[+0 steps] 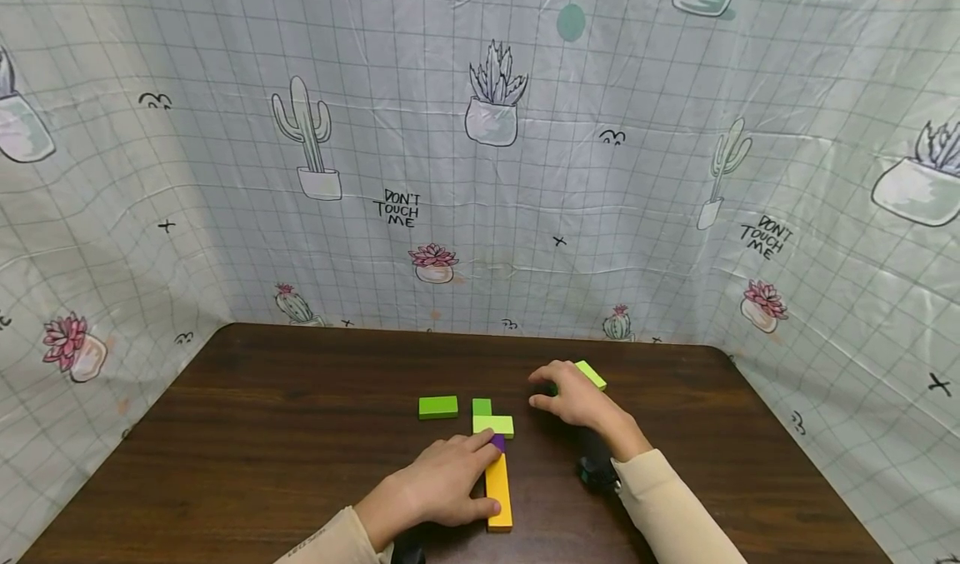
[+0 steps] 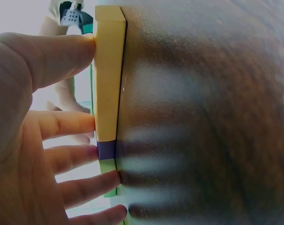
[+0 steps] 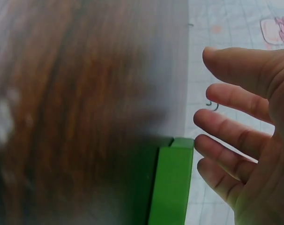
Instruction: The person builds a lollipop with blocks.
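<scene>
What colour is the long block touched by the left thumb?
The long block is orange-yellow, best seen in the head view.

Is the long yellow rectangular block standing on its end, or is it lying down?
Lying down: the long yellow block runs lengthwise along the brown wood-grain table in the head and left wrist views.

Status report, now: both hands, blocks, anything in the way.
Left hand touching yellow block, partly covering purple block. Right hand holding nothing, near a green block. One lime block crosswise at purple block's far end. No other obstruction seen.
</scene>
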The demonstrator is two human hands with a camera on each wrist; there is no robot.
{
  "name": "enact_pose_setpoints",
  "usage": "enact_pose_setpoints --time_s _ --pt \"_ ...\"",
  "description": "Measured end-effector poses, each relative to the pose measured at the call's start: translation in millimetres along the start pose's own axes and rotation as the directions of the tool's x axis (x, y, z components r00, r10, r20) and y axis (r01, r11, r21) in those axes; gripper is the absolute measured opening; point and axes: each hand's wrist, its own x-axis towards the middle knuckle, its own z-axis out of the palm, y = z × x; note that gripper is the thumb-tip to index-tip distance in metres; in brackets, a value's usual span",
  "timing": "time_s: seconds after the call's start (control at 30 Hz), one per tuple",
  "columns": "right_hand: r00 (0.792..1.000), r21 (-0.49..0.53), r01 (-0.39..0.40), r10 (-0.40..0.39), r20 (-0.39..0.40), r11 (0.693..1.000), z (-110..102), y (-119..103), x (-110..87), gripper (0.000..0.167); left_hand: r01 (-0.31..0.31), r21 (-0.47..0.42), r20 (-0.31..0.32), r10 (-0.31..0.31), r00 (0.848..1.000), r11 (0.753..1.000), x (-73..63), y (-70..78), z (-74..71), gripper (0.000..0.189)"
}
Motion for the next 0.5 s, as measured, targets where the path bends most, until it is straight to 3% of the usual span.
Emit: enact_pose_setpoints --time_s 0.3,0.5 --pt "0.998 -0.120 -0.017 0.010 -0.064 0.993 -4.4 9.1 -4.5 0.026 -0.001 -0.003 0.000 0.001 1.000 1.000 -0.3 0.5 0.6 0.065" --pt "0.998 -0.114 -0.060 0.056 -0.043 0.992 -7.4 12.0 -6.4 0.029 0.001 -0.002 -0.002 -0.001 1.000 1.000 -0.2 -0.2 0.2 0.065"
